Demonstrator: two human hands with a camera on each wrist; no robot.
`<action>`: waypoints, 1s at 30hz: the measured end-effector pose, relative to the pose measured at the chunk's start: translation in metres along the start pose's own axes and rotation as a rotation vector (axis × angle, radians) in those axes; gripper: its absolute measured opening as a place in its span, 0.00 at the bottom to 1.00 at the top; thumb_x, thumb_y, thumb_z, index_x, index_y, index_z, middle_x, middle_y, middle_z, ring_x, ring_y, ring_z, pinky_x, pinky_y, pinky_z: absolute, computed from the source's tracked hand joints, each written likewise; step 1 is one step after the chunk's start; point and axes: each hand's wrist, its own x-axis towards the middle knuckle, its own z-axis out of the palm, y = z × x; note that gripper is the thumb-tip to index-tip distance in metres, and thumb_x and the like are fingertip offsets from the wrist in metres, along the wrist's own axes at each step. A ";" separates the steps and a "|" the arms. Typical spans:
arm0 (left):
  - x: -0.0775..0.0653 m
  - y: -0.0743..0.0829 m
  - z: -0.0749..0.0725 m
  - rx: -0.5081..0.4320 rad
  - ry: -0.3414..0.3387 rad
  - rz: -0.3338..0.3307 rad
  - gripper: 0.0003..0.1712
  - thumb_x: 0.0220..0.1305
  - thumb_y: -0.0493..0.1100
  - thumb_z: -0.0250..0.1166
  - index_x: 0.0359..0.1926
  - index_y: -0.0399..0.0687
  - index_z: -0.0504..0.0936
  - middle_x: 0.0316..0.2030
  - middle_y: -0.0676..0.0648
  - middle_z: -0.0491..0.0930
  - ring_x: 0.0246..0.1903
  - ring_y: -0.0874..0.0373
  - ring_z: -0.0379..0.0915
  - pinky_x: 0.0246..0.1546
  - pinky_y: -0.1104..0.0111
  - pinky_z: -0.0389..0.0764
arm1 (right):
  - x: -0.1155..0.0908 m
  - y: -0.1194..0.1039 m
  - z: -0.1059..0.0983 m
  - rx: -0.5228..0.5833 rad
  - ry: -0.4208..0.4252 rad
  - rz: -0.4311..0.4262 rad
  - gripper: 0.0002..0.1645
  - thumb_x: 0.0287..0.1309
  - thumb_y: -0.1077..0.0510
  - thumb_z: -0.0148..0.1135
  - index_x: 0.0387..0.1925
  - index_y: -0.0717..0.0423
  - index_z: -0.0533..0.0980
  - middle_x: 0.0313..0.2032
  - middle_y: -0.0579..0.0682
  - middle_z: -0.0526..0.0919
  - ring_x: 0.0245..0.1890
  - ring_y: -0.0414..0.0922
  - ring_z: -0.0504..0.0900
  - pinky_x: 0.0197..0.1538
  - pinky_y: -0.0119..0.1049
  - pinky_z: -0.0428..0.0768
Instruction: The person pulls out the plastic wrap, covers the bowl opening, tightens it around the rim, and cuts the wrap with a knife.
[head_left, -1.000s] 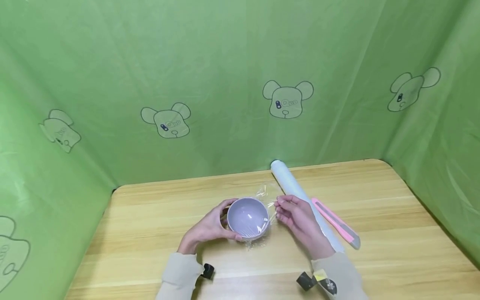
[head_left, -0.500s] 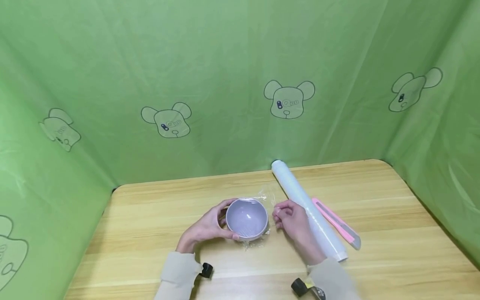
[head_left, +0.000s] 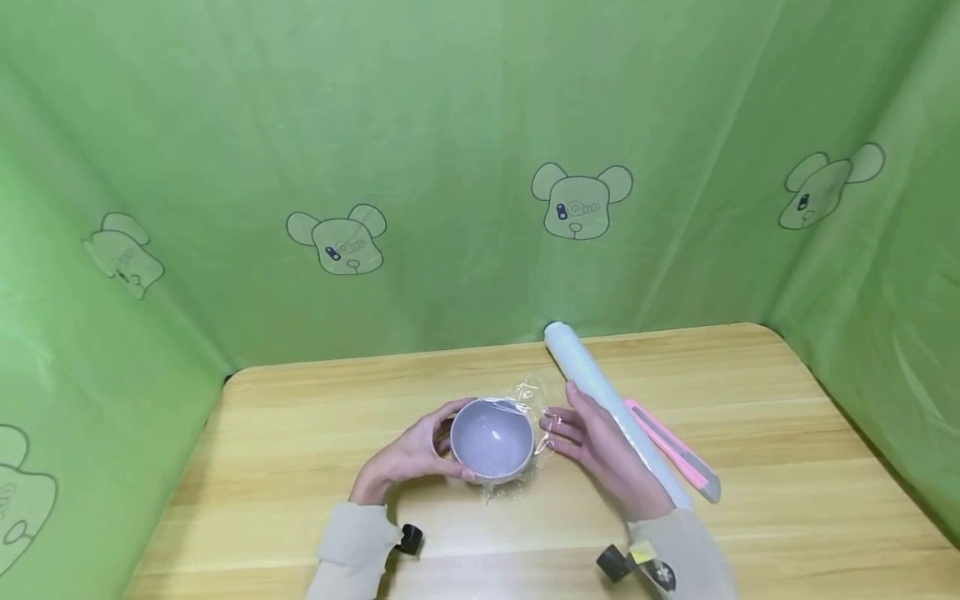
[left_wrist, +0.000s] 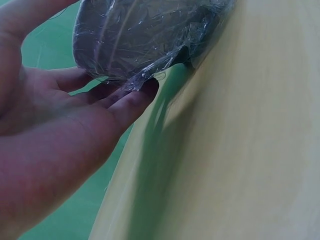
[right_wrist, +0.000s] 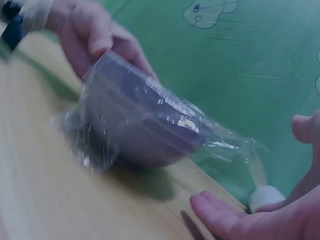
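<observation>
A light purple bowl [head_left: 491, 442] stands slightly tilted near the middle of the table. Clear plastic wrap [head_left: 528, 392] covers its mouth, and loose crinkled edges stick out around the rim. My left hand [head_left: 411, 454] grips the bowl from the left, thumb at the near rim and fingers round the far side. In the left wrist view, fingertips reach under the wrapped bowl [left_wrist: 130, 37]. My right hand [head_left: 606, 446] is spread just right of the bowl, by the wrap's loose edge. The right wrist view shows its thumb and fingers apart, holding nothing.
A roll of plastic wrap [head_left: 581, 360] lies slantwise behind and partly under my right forearm. Right of it lies a pink utility knife [head_left: 671, 450]. Green curtains [head_left: 450, 167] with bear-head prints enclose the wooden table [head_left: 300, 433] at the back and sides.
My right hand pinched the wrap's edge half a second ago; now its fingers are spread and it has let go. The bowl in my left hand has shifted slightly left.
</observation>
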 end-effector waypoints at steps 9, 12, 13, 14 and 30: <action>-0.001 -0.005 0.000 -0.029 -0.018 0.005 0.60 0.47 0.25 0.76 0.78 0.33 0.52 0.71 0.30 0.61 0.69 0.37 0.62 0.69 0.57 0.71 | 0.024 0.001 0.018 -0.288 0.205 -0.205 0.49 0.66 0.73 0.59 0.80 0.43 0.51 0.48 0.68 0.80 0.37 0.53 0.85 0.40 0.44 0.89; 0.000 -0.005 0.000 -0.036 -0.025 0.017 0.59 0.47 0.25 0.76 0.77 0.33 0.53 0.71 0.30 0.61 0.70 0.36 0.62 0.69 0.56 0.70 | 0.028 0.002 0.017 -0.367 0.237 -0.258 0.35 0.64 0.74 0.60 0.70 0.55 0.67 0.41 0.67 0.82 0.33 0.54 0.85 0.34 0.42 0.89; 0.000 -0.004 -0.001 -0.037 -0.024 0.021 0.59 0.47 0.25 0.76 0.77 0.33 0.53 0.71 0.30 0.61 0.69 0.36 0.62 0.69 0.56 0.70 | 0.029 0.002 0.017 -0.382 0.239 -0.261 0.28 0.65 0.73 0.60 0.65 0.60 0.72 0.40 0.66 0.83 0.33 0.54 0.85 0.34 0.41 0.89; 0.000 -0.004 -0.001 -0.038 -0.024 0.023 0.59 0.47 0.24 0.76 0.77 0.33 0.53 0.71 0.30 0.61 0.70 0.36 0.62 0.69 0.56 0.70 | 0.030 0.004 0.016 -0.387 0.241 -0.259 0.23 0.65 0.72 0.61 0.61 0.64 0.75 0.39 0.65 0.83 0.32 0.53 0.85 0.33 0.40 0.89; 0.000 -0.003 -0.002 -0.070 -0.038 0.005 0.60 0.48 0.25 0.76 0.78 0.34 0.51 0.72 0.30 0.59 0.71 0.36 0.60 0.70 0.56 0.70 | 0.025 -0.001 0.008 -0.597 0.178 -0.342 0.20 0.76 0.59 0.54 0.64 0.61 0.76 0.55 0.64 0.81 0.53 0.58 0.82 0.60 0.53 0.81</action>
